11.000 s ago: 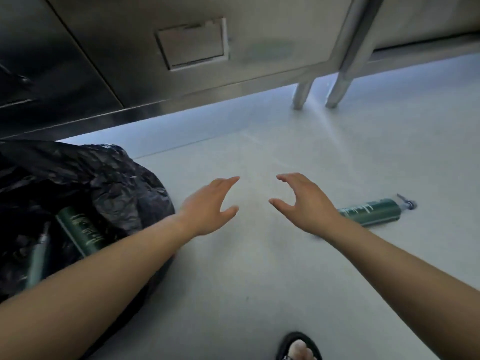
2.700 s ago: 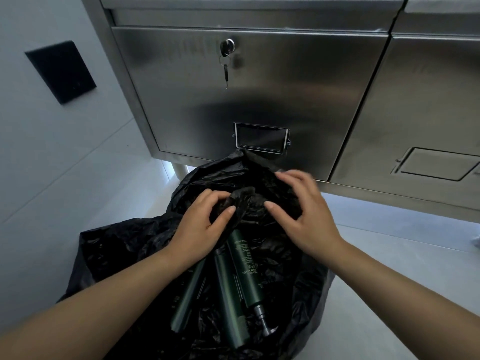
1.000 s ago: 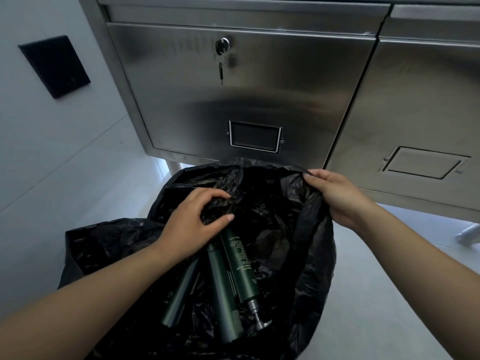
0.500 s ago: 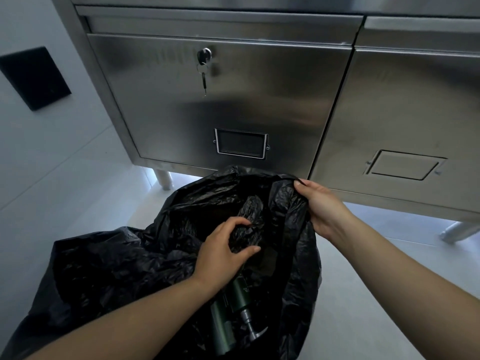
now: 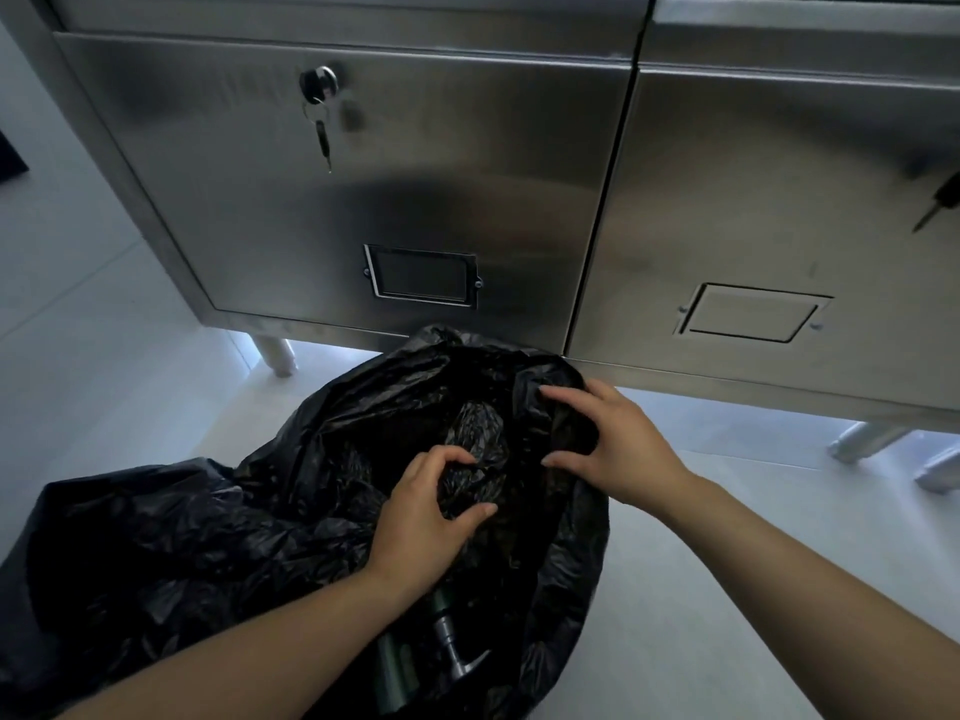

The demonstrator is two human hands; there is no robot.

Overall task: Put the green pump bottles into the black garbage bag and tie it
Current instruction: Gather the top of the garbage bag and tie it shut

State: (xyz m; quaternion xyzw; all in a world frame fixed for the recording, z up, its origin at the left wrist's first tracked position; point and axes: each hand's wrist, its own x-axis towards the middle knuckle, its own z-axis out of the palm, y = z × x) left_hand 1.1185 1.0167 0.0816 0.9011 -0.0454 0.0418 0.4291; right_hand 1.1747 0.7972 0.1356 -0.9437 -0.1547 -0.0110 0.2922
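On the floor by the metal cabinet point(image 5: 363, 189), the black bag point(image 5: 208, 537) holds green bottles point(image 5: 397, 667). It looks soft and crinkly; grab the top edge. The left hand point(image 5: 421, 527) pinches a fold; the right hand point(image 5: 613, 449) grips the rim

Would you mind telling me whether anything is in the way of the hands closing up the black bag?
Nothing visible is. The left hand and right hand both grip the black garbage bag at its mouth, with the green pump bottles inside below.
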